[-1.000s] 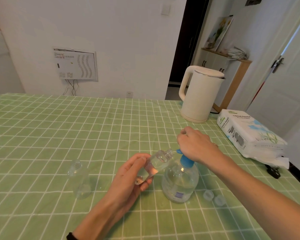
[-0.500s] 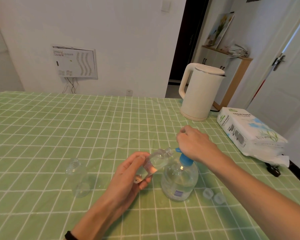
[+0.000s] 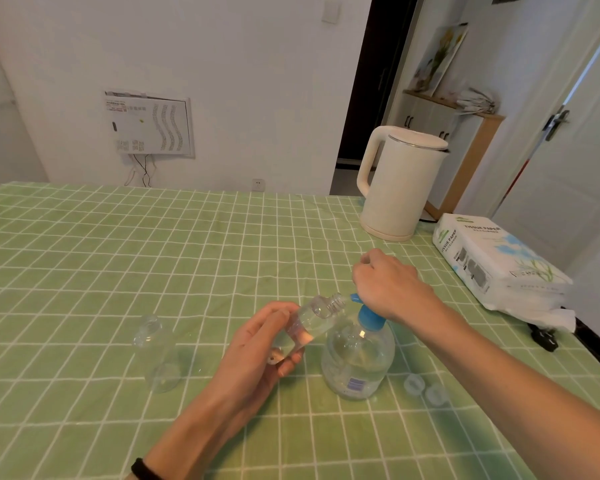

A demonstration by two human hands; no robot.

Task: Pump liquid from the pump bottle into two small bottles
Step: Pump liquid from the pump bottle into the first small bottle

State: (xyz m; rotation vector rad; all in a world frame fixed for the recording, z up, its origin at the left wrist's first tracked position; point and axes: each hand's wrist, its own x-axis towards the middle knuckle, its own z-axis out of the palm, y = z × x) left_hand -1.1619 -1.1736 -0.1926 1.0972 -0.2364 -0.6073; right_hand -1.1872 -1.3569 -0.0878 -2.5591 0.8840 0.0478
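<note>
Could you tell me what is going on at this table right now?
A person is filling a small bottle from a pump bottle. The left hand holds it tilted, mouth at the blue nozzle; the right hand sits on the pump head. A second small bottle stands uncapped to the left, and two caps lie right of the pump bottle.

"TISSUE PAPER" on tissue pack (image 3: 496,261)

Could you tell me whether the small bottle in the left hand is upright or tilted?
Tilted: the small bottle, gripped by the left hand, leans its open neck toward the nozzle of the pump bottle.
</note>
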